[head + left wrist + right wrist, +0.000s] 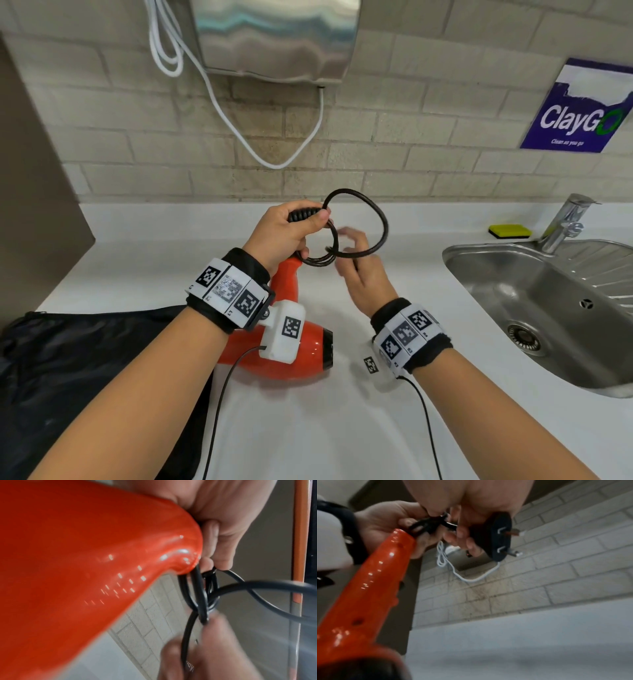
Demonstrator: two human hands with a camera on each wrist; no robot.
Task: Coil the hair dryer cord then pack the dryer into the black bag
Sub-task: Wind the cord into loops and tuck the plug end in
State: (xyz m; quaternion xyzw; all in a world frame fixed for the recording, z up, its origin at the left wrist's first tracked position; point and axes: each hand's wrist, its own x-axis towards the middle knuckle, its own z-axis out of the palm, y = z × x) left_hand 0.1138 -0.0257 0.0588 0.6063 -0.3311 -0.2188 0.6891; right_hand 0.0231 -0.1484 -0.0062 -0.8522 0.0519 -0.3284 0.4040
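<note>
The orange hair dryer [301, 356] is tilted over the white counter [342, 428], handle end up, beside the black bag [85, 359] lying flat at the left. My left hand [308, 222] grips the ribbed handle end together with several loops of the black cord [375, 219]. In the left wrist view the fingers [214, 540] pinch the cord [199, 595] against the dryer [68, 561]. My right hand [349, 246], blurred, is just right of the coil. The right wrist view shows it holding the black two-pin plug [498, 536] close to the dryer handle [368, 588].
A steel sink [513, 274] with a faucet [568, 219] and a yellow sponge [509, 231] lies to the right. A steel wall unit [274, 34] with a hanging white cable [239, 120] and a blue sign [575, 109] are on the brick wall behind.
</note>
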